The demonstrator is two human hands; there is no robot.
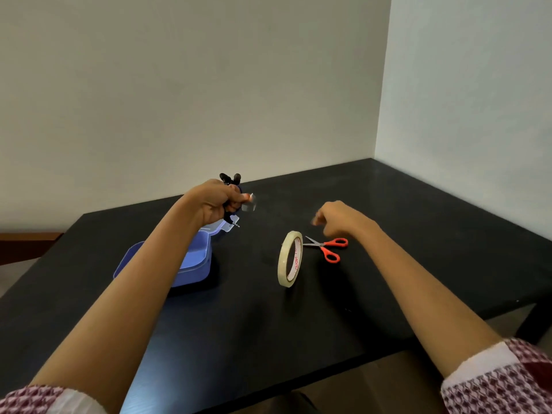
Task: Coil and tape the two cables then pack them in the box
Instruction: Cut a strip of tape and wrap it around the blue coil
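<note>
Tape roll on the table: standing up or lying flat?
Standing on its edge. The tape roll balances on its rim on the table, its hole facing sideways.

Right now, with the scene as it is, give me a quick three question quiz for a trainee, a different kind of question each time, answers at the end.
1. True or false: the tape roll lies flat on the table.
2. Which hand grips the coiled black cable? A: left hand. B: right hand. C: neither.
3. Fill in: as the person sees it, the orange-handled scissors lie to the ___ of the tape roll.

Key: 1 false, it stands on its edge. 2 A. 3 right.
</note>
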